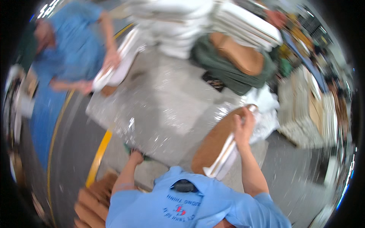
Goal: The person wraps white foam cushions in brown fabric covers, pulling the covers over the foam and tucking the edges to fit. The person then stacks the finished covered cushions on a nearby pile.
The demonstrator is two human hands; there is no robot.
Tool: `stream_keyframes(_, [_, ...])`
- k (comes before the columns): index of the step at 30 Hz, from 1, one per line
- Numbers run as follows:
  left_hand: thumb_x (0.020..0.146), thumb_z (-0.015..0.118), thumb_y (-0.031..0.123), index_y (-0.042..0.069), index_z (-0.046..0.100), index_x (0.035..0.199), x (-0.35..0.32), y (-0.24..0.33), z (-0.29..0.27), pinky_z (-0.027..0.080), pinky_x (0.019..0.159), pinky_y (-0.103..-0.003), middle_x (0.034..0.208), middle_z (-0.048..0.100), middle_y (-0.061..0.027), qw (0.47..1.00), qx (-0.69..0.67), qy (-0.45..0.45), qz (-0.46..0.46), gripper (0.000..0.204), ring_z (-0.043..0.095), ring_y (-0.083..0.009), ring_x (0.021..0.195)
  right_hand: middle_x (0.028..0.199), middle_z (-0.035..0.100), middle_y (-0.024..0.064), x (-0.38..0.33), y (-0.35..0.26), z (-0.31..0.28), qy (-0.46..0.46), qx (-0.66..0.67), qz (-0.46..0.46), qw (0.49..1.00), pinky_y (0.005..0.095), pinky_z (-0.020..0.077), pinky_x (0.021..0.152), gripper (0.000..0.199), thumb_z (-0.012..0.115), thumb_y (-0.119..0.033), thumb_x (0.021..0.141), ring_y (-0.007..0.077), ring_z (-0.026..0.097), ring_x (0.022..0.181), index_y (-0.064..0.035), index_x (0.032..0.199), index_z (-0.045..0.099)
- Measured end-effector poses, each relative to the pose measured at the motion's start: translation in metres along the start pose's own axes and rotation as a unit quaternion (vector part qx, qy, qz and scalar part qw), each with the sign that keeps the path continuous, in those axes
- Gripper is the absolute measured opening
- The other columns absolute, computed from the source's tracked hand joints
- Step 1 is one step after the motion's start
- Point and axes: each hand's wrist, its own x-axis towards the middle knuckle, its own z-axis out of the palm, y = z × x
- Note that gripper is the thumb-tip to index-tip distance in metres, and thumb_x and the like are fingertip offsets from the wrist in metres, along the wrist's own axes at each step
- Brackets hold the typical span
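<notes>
My right hand (245, 127) is closed on the edge of a long, round-ended brown panel (213, 142) with white strips along one side. The panel stands tilted at the near right edge of a table covered in clear plastic film (163, 98). Low on the left, my left hand (136, 155) is at the table's near edge, close to something dark green. Blur and the small size of that hand hide its fingers, so I cannot tell what it holds.
Across at the far left, a co-worker in blue holds a white and brown panel (123, 62). White bundles (171, 22) are piled at the back, beside a dark green cloth (213, 57) with a brown piece. Stacked boards (300, 110) stand right; brown pieces (93, 201) lie lower left.
</notes>
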Motion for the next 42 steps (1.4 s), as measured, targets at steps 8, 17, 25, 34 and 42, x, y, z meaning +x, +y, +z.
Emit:
stream_keyframes(8, [0.085, 0.05, 0.006, 0.02, 0.074, 0.129, -0.044, -0.024, -0.047, 0.048, 0.11, -0.049, 0.135, 0.065, -0.0264, 0.985, -0.12, 0.101, 0.076, 0.052, 0.061, -0.0433, 0.127, 0.134, 0.057, 0.0227, -0.002, -0.006, -0.02, 0.048, -0.004, 0.02, 0.999, 0.0515, 0.0394, 0.108, 0.047, 0.072, -0.026, 0.092, 0.0436, 0.051, 0.124, -0.0071, 0.134, 0.063])
stream_keyframes(17, [0.101, 0.06, 0.034, 0.011, 0.07, 0.134, -0.014, 0.081, -0.202, 0.051, 0.105, -0.041, 0.125, 0.073, -0.0179, 0.982, -0.14, 0.043, 0.121, 0.042, 0.068, -0.0358, 0.121, 0.129, 0.061, 0.0207, -0.006, -0.01, -0.022, 0.06, 0.02, 0.027, 0.998, 0.051, 0.0412, 0.107, 0.042, 0.072, -0.025, 0.092, 0.0416, 0.055, 0.122, -0.0071, 0.13, 0.065])
stream_keyframes(25, [0.101, 0.058, 0.01, 0.002, 0.062, 0.14, 0.093, 0.429, -0.299, 0.043, 0.114, -0.034, 0.147, 0.062, -0.0151, 0.772, -0.302, 0.078, 0.554, 0.04, 0.058, -0.0257, 0.135, 0.127, 0.066, 0.0136, -0.02, -0.01, -0.026, 0.039, 0.054, 0.006, 0.998, 0.0567, 0.0355, 0.115, 0.032, 0.072, -0.021, 0.089, 0.046, 0.048, 0.136, -0.01, 0.119, 0.069])
stream_keyframes(34, [0.103, 0.057, 0.011, 0.005, 0.063, 0.141, 0.179, 0.503, -0.25, 0.037, 0.12, -0.036, 0.149, 0.056, -0.0134, 0.791, -0.156, -0.042, 0.59, 0.04, 0.05, -0.0263, 0.142, 0.108, 0.071, 0.0136, -0.014, 0.044, -0.063, 0.192, 0.237, 0.21, 0.929, 0.0356, 0.0538, 0.085, 0.032, 0.075, -0.027, 0.091, 0.0267, 0.068, 0.097, -0.0047, 0.113, 0.073])
stream_keyframes(42, [0.106, 0.055, 0.013, 0.003, 0.072, 0.127, 0.186, 0.499, -0.249, 0.041, 0.113, -0.033, 0.14, 0.061, -0.0101, 0.794, -0.246, -0.056, 0.553, 0.029, 0.055, -0.0227, 0.133, 0.084, 0.07, 0.0077, 0.026, 0.091, -0.064, -0.1, 0.323, 0.351, 0.873, 0.0367, 0.0493, 0.065, 0.053, 0.064, -0.052, 0.101, 0.0151, 0.06, 0.073, -0.0006, 0.096, 0.074])
